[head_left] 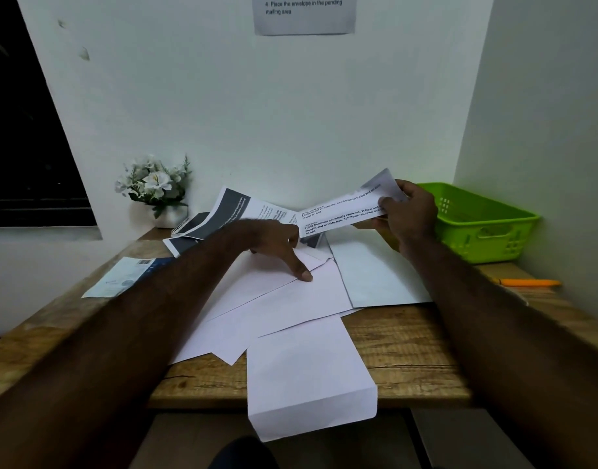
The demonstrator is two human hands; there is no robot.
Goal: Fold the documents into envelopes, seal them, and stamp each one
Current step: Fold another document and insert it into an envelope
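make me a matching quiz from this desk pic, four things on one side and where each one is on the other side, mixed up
Things
1. folded document
2. green basket
3. orange pen
4. flower pot

Places
a. far left corner of the table
b. gripped in the right hand
c. far right corner of the table
d. right edge of the table, nearer than the green basket

Pairs: 1-b, 2-c, 3-d, 4-a

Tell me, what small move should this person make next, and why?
Probably pick up the white paper envelope under the left hand: the right hand pinches a folded printed paper document ready to go in, while the left hand only touches that envelope, holding nothing.
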